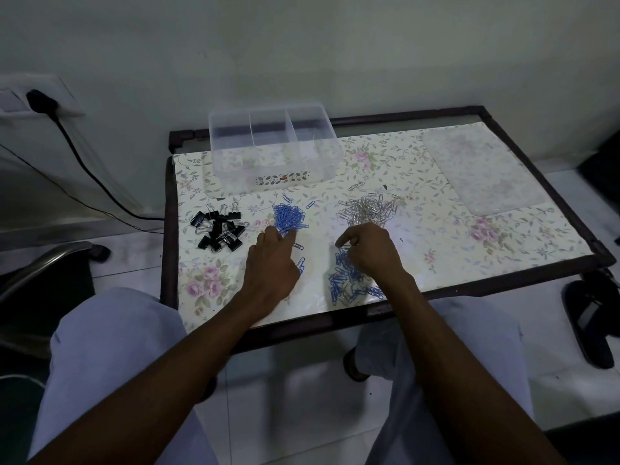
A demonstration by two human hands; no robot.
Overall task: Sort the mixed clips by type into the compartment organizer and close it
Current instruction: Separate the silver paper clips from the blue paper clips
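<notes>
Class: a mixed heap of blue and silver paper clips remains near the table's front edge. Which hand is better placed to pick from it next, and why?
The right hand. It sits directly over the mixed heap, fingers curled, while the left hand reaches to the blue pile.

a floral-covered table (436,250) carries a clear organizer (273,146), its lid (483,169) and clip piles (290,216).

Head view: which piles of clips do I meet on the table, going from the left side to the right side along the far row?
black binder clips → blue paper clips → silver paper clips. The mixed pile by the hands lies nearer, so it is left out.
</notes>
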